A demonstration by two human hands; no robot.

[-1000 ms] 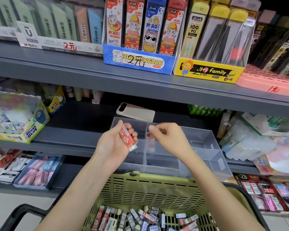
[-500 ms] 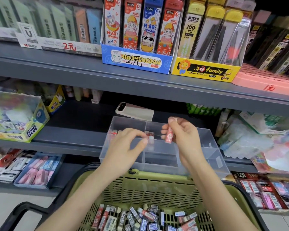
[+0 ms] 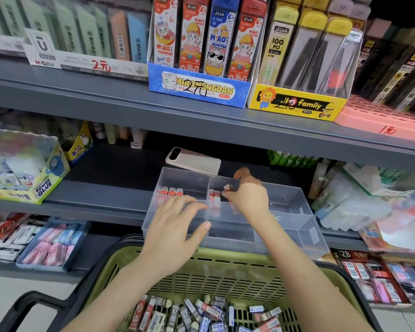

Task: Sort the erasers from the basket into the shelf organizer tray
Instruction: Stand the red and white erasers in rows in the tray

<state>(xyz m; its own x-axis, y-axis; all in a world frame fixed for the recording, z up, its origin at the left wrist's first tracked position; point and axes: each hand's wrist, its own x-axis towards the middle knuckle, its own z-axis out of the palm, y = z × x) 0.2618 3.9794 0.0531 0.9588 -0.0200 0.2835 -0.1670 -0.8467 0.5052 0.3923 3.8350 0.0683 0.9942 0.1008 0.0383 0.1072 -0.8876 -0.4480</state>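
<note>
Just in front of the tray [image 3: 307,236], the basket [image 3: 225,276] holds the unsorted erasers [image 3: 201,312]. Our left hand [image 3: 175,233] hovers slack and empty over the tray's front-left section. Our right hand [image 3: 247,197] pinches one eraser [image 3: 227,187] above the back-middle section, where we should lower it flat. A phone [image 3: 193,160] behind the tray blocks nothing.

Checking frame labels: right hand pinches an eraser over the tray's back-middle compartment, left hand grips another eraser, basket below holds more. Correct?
One error: the left hand grips nothing; the head view shows its fingers spread open over the tray. The rest stands: the right hand pinches an eraser over the back-middle compartment, and the basket below holds more.
</note>
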